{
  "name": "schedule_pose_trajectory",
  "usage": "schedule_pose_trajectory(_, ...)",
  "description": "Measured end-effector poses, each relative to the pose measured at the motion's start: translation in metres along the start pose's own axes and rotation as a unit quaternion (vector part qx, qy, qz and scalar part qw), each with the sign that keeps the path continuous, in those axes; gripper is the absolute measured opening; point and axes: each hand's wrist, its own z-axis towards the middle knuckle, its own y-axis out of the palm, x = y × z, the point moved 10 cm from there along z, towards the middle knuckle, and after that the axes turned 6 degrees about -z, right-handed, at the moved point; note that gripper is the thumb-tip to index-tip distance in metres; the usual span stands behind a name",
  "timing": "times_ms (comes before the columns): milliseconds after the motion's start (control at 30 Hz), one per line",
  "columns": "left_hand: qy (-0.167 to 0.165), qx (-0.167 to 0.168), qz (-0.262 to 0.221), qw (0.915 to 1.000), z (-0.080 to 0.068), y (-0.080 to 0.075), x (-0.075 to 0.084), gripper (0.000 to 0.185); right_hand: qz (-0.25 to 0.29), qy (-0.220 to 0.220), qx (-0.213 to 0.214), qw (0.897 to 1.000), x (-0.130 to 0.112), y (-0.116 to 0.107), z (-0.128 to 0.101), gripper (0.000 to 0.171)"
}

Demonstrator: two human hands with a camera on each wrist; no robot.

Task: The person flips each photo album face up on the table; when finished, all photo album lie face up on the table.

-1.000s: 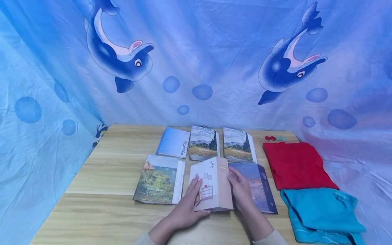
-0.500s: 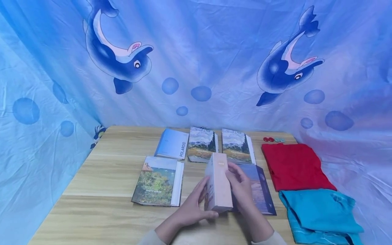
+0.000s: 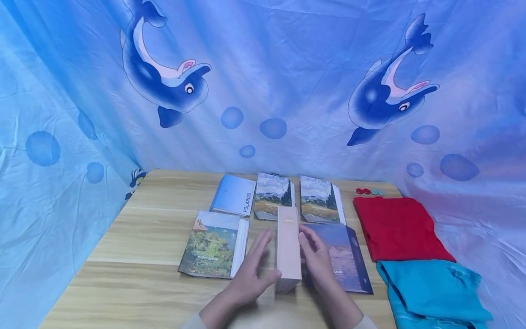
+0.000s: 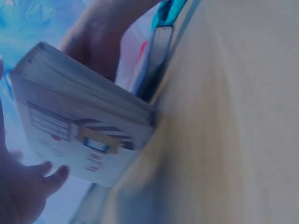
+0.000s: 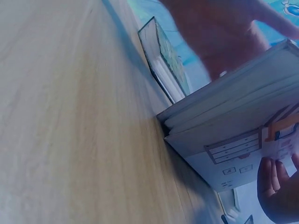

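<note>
A thick photo album (image 3: 289, 244) with a beige-pink spine stands upright on the wooden table, spine facing up. Its pale cover (image 4: 74, 135) carries a printed chest of drawers and pictures. My left hand (image 3: 250, 276) is beside the album's left side, fingers extended and a gap between them and the cover. On the other side, my right hand (image 3: 319, 262) has its fingertips right at the cover, as the right wrist view shows with the right hand (image 5: 280, 191) against the printed face. Behind that hand lies a purple album (image 3: 343, 256), partly covered.
A green landscape album (image 3: 211, 246) lies to the left. Behind are a blue Polaroid album (image 3: 234, 194) and two matching wheat-field albums (image 3: 272, 194). Folded red cloth (image 3: 402, 228) and teal cloth (image 3: 431, 288) lie at the right, near small red and green discs (image 3: 370, 191).
The album has turned from cover tilted upward to standing on edge, spine up, and shifted slightly left. My left hand has come away from its cover.
</note>
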Motion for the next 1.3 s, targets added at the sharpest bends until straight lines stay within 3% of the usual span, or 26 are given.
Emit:
schedule_pose_trajectory(100, 0.047, 0.006, 0.084, 0.9954, 0.001, -0.003, 0.017, 0.074, -0.008, -0.013, -0.016, 1.000, 0.000, 0.003, 0.000, 0.046)
schedule_pose_trajectory(167, 0.058, 0.001, 0.110, 0.9922, 0.001, -0.004, 0.021, 0.066, -0.016, -0.022, -0.034, 0.999, 0.001, 0.007, 0.000, 0.043)
schedule_pose_trajectory(267, 0.054, -0.002, 0.115, 0.9920, -0.002, -0.008, 0.019, 0.057, -0.032, -0.028, -0.065, 0.997, 0.006, 0.013, -0.001, 0.043)
schedule_pose_trajectory(400, 0.042, 0.018, 0.082, 0.9956, -0.007, -0.018, 0.015, 0.056, -0.055, -0.017, -0.082, 0.995, 0.016, 0.014, -0.001, 0.049)
schedule_pose_trajectory(600, -0.031, 0.073, 0.022, 0.9966, -0.012, -0.039, -0.003, 0.060, -0.098, -0.004, -0.090, 0.991, 0.022, 0.014, -0.003, 0.062)
schedule_pose_trajectory(767, -0.117, 0.126, -0.041, 0.9843, -0.021, -0.050, -0.032, 0.062, -0.093, 0.011, -0.119, 0.988, 0.025, 0.021, -0.006, 0.073)
schedule_pose_trajectory(900, -0.156, 0.121, -0.079, 0.9771, -0.026, -0.043, -0.049, 0.067, -0.072, 0.013, -0.112, 0.991, 0.025, 0.023, -0.008, 0.076)
schedule_pose_trajectory(1000, -0.176, 0.104, -0.075, 0.9760, -0.028, -0.034, -0.056, 0.076, -0.067, 0.012, -0.096, 0.993, 0.025, 0.023, -0.009, 0.078)
schedule_pose_trajectory(1100, -0.191, 0.098, -0.041, 0.9758, -0.029, -0.029, -0.059, 0.085, -0.074, 0.004, -0.085, 0.994, 0.024, 0.025, -0.010, 0.078)
schedule_pose_trajectory(1300, -0.186, 0.109, -0.013, 0.9763, -0.027, -0.031, -0.059, 0.086, -0.100, -0.006, -0.073, 0.992, 0.023, 0.028, -0.012, 0.079)
